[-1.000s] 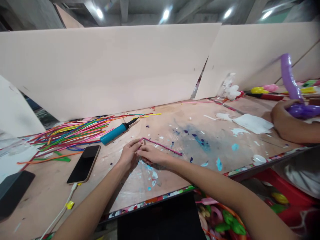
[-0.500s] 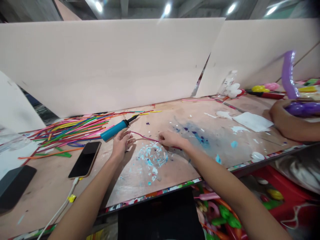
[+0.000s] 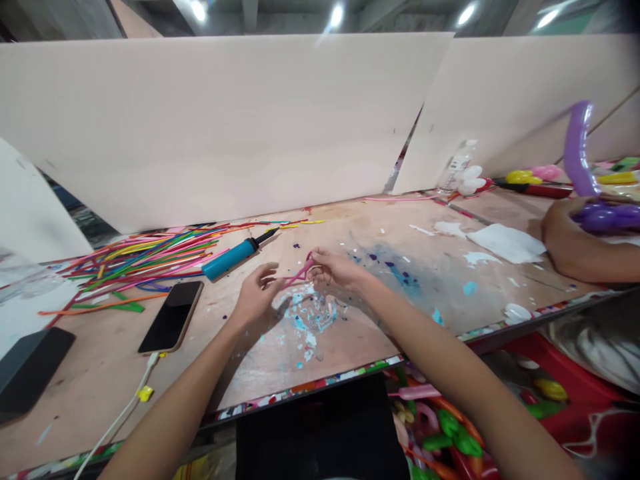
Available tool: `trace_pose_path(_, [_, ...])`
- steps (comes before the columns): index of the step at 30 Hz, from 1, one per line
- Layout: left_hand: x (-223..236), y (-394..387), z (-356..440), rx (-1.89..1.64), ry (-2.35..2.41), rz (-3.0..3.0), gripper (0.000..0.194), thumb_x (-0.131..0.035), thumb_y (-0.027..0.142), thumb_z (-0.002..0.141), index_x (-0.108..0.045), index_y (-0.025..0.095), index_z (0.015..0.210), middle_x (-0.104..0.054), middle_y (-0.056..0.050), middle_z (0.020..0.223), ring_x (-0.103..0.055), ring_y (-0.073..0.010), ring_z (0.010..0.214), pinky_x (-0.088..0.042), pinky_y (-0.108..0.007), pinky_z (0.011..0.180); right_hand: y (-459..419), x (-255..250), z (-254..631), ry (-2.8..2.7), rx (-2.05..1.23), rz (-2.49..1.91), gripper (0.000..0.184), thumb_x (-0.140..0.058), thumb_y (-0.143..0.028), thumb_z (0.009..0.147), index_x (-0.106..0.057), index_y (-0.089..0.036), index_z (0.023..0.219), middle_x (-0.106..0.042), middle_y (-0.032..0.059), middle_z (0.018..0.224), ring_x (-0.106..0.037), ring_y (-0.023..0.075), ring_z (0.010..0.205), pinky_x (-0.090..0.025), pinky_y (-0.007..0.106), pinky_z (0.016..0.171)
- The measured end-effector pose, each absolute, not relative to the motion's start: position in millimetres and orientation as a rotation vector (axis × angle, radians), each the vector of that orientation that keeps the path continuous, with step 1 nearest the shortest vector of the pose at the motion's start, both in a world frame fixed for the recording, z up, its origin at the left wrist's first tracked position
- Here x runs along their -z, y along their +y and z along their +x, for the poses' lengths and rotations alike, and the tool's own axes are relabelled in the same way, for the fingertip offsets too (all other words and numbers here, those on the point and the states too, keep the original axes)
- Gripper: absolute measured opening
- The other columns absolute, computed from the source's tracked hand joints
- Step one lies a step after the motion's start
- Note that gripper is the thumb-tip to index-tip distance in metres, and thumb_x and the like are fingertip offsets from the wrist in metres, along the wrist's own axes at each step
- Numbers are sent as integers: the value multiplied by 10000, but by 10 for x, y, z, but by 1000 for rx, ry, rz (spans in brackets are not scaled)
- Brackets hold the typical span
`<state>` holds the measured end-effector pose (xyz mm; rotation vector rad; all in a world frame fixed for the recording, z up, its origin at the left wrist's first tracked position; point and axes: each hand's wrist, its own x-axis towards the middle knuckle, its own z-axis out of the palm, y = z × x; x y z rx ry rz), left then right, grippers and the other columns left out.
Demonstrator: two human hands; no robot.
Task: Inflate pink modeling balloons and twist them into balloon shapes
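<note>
A thin, uninflated pink modelling balloon (image 3: 299, 274) runs between my two hands, just above the table. My left hand (image 3: 259, 291) is closed on one part of it, thumb and fingers curled together. My right hand (image 3: 334, 268) pinches the balloon to the right, where it looks doubled over into a loop. Behind my left hand lies a blue hand pump (image 3: 230, 259) with a black nozzle. Flakes of pale blue and white paint (image 3: 314, 317) mark the table (image 3: 360, 340) beneath my hands.
Many uninflated balloons (image 3: 150, 257) lie in a heap at the left, near a phone (image 3: 173, 317) on a cable and a dark box (image 3: 33, 373). At right, another person's arm (image 3: 585, 250) is beside a purple balloon (image 3: 580, 150). A white board (image 3: 225, 127) stands behind.
My hands have come closer together. The balloon, stretched out between them before, is now shorter and folded, with my right hand raised slightly and shifted left.
</note>
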<state>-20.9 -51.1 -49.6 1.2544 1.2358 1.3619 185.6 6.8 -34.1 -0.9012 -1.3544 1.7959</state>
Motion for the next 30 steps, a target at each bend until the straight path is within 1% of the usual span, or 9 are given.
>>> trace_pose_path(3, [495, -599, -57, -1222, 1047, 1249, 278, -776, 220, 662, -721, 198, 933, -693, -109, 984, -653, -249, 941, -540, -330, 764, 3, 322, 1783, -1001, -1935, -754, 75, -489, -194, 903, -467, -186, 833, -616, 4, 700, -619, 107, 619, -521, 233, 646])
trace_pose_path(6, [479, -651, 25, -1138, 908, 1249, 265, -770, 232, 686, -734, 184, 945, -709, -118, 999, -653, -258, 970, -533, -339, 806, -15, 349, 1743, -887, -1971, -748, 96, -525, -161, 878, -476, -183, 799, -597, -7, 687, -612, 106, 633, -534, 247, 687])
trace_pose_path(13, [513, -618, 8, -1165, 950, 1340, 224, -742, 264, 730, -752, 172, 935, -728, -116, 931, -675, -202, 841, -524, -289, 786, 9, 444, 1689, -964, -1902, -791, 110, -578, -202, 833, -473, -189, 801, -575, -14, 709, -593, 106, 667, -521, 250, 703])
trace_pose_path(17, [611, -598, -8, -1186, 1034, 1317, 173, -734, 275, 719, -741, 185, 867, -707, -87, 851, -654, -190, 780, -533, -295, 717, -9, 425, 1677, -1020, -1772, -874, 106, -579, -216, 809, -481, -180, 789, -544, -19, 685, -533, 96, 596, -488, 229, 621])
trace_pose_path(21, [621, -574, -50, -1170, 1107, 1411, 125, -732, 266, 692, -735, 186, 789, -683, -81, 771, -630, -194, 725, -516, -284, 636, 114, 216, 1836, -1060, -1493, -973, 68, -532, -165, 812, -468, -190, 811, -514, -30, 690, -493, 84, 577, -461, 216, 616])
trace_pose_path(25, [478, -403, -271, -1207, 1349, 1624, 153, -690, 288, 706, -739, 194, 817, -661, -56, 700, -574, -170, 615, -456, -264, 572, 542, -263, 2426, -1110, -1097, -1115, 68, -462, -128, 832, -449, -195, 839, -557, 11, 808, -519, 89, 665, -445, 215, 682])
trace_pose_path(27, [396, -249, -487, -1250, 1499, 1750, 182, -674, 290, 700, -735, 196, 845, -621, -29, 631, -538, -171, 588, -442, -272, 594, 799, -523, 2872, -1141, -797, -1248, 170, -421, -131, 859, -454, -180, 1018, -584, 76, 984, -549, 100, 769, -431, 238, 738])
trace_pose_path(28, [364, -165, -618, -1229, 1570, 1842, 197, -651, 296, 712, -731, 204, 867, -624, -24, 643, -541, -178, 602, -446, -282, 624, 913, -623, 3104, -1315, -377, -1527, 244, -373, -169, 888, -427, -156, 1126, -598, 121, 1023, -578, 118, 814, -439, 264, 750])
trace_pose_path(30, [326, -6, -899, -1102, 1752, 2042, 260, -546, 286, 776, -708, 204, 962, -677, -49, 800, -585, -206, 708, -462, -318, 730, 1087, -715, 3521, -1380, -151, -1672, 372, -469, -216, 863, -437, -116, 1219, -564, 233, 1168, -556, 225, 1055, -381, 401, 900])
